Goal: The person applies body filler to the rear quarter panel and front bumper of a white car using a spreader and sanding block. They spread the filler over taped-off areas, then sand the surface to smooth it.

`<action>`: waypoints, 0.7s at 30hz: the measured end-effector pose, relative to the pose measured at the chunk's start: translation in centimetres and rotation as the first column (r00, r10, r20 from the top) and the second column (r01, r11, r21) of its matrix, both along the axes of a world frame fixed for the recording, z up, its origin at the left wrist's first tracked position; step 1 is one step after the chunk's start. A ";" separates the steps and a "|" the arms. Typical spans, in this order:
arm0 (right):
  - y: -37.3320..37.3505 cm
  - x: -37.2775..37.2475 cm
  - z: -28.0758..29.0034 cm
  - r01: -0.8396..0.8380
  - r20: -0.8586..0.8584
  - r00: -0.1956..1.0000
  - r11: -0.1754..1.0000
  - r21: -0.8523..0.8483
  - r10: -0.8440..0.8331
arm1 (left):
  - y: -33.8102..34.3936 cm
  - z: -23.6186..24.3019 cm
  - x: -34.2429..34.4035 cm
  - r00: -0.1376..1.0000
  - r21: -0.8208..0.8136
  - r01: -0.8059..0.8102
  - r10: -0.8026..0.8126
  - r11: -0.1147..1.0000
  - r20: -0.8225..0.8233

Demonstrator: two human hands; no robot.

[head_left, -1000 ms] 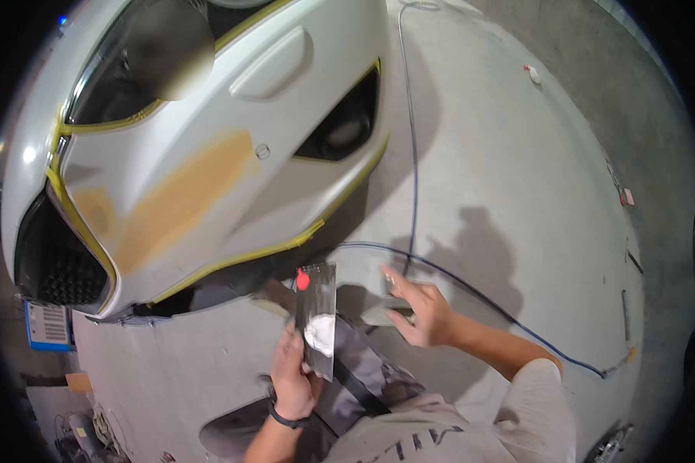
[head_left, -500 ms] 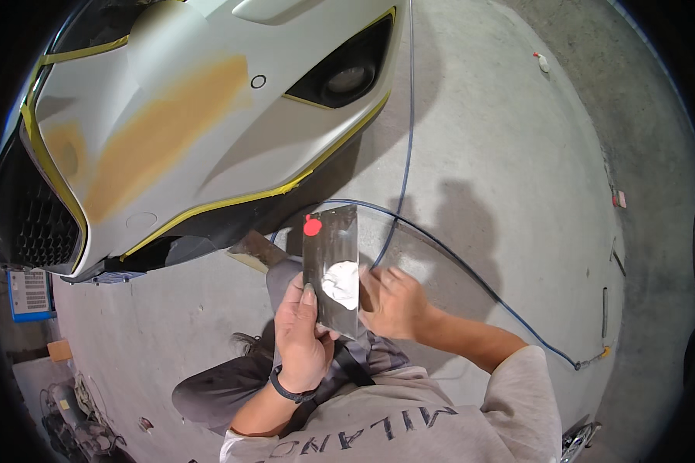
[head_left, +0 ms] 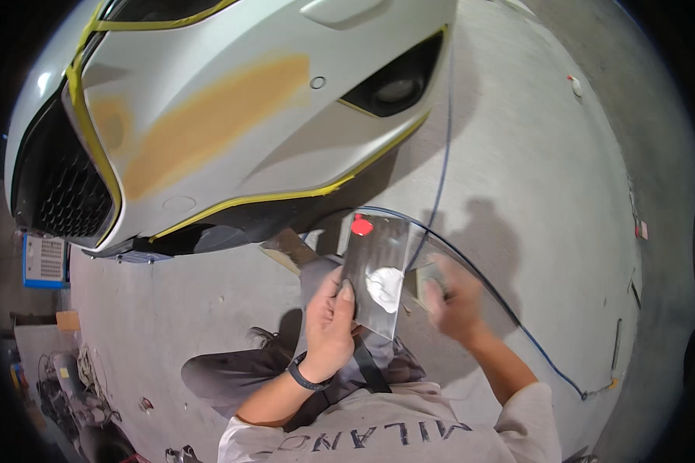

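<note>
My left hand, a dark band on its wrist, grips the left edge of a shiny rectangular mixing plate, thumb on top. White putty lies in a mound near the plate's right edge, with a red dab of paste at its far left corner. Just right of the plate, my right hand is closed on a putty spreader, its thumb pressed on the pale greenish part. That hand is blurred. Ahead stands a white car bumper with a large yellow-tan patch, edged with yellow masking tape.
A blue hose curves across the concrete floor beyond the plate and down to the right. My bent leg is below left. A blue-and-white box and dark machinery stand at the left. A small white bottle lies far right.
My right hand has drawn away from the plate to the right, bringing the putty spreader into sight. The view has shifted, so the bumper and the plate appear further right.
</note>
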State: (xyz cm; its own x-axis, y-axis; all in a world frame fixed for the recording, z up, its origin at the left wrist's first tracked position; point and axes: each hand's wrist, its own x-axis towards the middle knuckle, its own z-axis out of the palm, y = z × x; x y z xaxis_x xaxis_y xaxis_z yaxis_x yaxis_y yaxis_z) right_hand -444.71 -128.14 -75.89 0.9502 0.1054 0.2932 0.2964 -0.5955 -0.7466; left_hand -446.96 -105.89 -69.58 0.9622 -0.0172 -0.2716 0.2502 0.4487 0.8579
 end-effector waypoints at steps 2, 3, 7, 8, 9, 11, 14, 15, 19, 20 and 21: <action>-2.3 1.2 0.1 0.263 -0.259 0.954 0.843 0.469 -0.153 | 0.5 -0.2 0.3 0.998 0.286 0.063 -0.058 0.956 -0.026; -3.0 1.6 0.1 0.195 -0.216 0.971 0.878 0.436 -0.108 | 0.6 -0.3 0.5 0.991 0.395 0.112 -0.129 0.912 0.018; -2.2 1.9 -0.5 0.193 -0.260 0.962 0.886 0.422 -0.085 | 0.1 -0.4 1.1 0.889 0.585 0.268 -0.430 0.765 0.155; -1.3 1.3 -0.7 0.177 -0.270 0.961 0.895 0.410 -0.066 | -0.2 -0.5 1.2 0.897 0.603 0.241 -0.411 0.760 0.160; -0.5 0.8 -1.0 0.164 -0.303 0.952 0.910 0.381 -0.045 | -0.3 -0.6 1.3 0.902 0.629 0.230 -0.405 0.743 0.148; 0.9 -0.7 -1.4 0.144 -0.375 0.927 0.917 0.372 0.007 | -0.4 -1.0 1.6 0.932 0.654 0.210 -0.351 0.727 0.092; 1.4 -2.1 -1.6 0.175 -0.480 0.873 0.865 0.471 0.085 | 0.2 -2.4 2.1 0.972 0.643 0.161 -0.234 0.749 0.029; 1.3 -2.2 -1.5 0.187 -0.497 0.858 0.821 0.540 0.132 | 0.5 -2.9 2.2 0.982 0.641 0.168 -0.186 0.749 -0.040; 1.0 -1.4 0.3 0.067 -0.253 0.953 0.701 0.710 0.166 | 0.7 -4.0 2.2 0.999 0.528 -0.051 0.047 0.847 0.022; 1.3 -1.1 0.9 -0.039 -0.074 0.990 0.736 0.676 0.121 | 0.4 -3.9 2.1 0.997 0.526 0.016 0.026 0.850 -0.072; 1.5 -0.9 1.5 -0.131 0.135 0.989 0.755 0.643 0.057 | -0.1 -3.6 1.9 0.983 0.444 0.070 0.014 0.893 -0.183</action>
State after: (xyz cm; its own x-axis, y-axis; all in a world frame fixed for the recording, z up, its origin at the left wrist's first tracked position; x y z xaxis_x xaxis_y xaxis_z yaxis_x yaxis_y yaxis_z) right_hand -445.63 -126.60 -74.39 0.9069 -0.0583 0.4172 0.4202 0.0556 -0.9057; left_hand -445.08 -106.01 -73.15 0.8985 0.1203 -0.4222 0.4231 0.0190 0.9059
